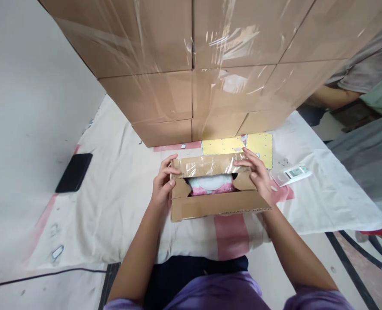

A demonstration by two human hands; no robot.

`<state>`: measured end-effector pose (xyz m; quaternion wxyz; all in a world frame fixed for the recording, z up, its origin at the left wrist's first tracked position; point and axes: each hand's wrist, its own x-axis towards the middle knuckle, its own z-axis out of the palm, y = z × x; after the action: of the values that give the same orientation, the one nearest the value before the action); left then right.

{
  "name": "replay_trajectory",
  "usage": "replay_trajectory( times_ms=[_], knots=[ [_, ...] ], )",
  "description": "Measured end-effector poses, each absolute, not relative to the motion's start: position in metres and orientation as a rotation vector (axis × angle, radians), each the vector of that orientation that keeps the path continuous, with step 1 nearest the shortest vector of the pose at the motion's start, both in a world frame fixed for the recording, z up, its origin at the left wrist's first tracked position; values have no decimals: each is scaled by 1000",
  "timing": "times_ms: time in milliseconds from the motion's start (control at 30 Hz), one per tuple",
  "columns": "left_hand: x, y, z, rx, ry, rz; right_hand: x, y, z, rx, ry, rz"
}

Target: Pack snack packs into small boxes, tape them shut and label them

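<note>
The left hand [163,183] is gripping the left end of a small cardboard box [217,206], its fingers curling over the corner of the taped top flap [207,165] and its thumb pressing the side. The right hand [258,174] is clamping the opposite end, with its fingers lying flat across the flap's right corner. Both hands are closed on the box, well apart from each other. The box is sitting at the centre of the frame, resting on a white and pink cloth [120,202] spread over the floor. The flap is standing partly open, and a soft pink and pale blue item [212,184] is showing in the gap.

Just behind the box a yellow dotted sheet [223,145] is lying flat, and a wall of film-wrapped cartons [191,64] is filling the upper frame. A small white device [292,174] is lying right of centre, near the right hand. A black phone [74,172] is lying at the left, well apart. Another person's arm [329,97] is showing at the upper right.

As I judge it, the shiny tape could make the fingers slip. The soft item looks to be bulging against the flap, so pressing down could pinch it or crease the cardboard. An uneven pull from one hand could tilt the box on the loose cloth.
</note>
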<state>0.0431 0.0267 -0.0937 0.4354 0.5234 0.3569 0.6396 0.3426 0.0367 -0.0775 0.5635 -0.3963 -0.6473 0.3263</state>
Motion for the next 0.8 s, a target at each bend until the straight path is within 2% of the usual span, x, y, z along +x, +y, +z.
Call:
replay_trajectory(
  times_ms=[200,333,500,800],
  knots=[
    [39,31,-99,1481,961,1578,354,17,-105,-881,-1558,590],
    [40,31,-104,1508,965,1582,334,-1,-86,-955,-1572,557],
    [40,30,-107,1542,922,1623,306,1,-59,-1230,-1378,698],
    [35,25,-99,1722,1003,1544,306,7,-58,-1184,-1334,740]
  ],
)
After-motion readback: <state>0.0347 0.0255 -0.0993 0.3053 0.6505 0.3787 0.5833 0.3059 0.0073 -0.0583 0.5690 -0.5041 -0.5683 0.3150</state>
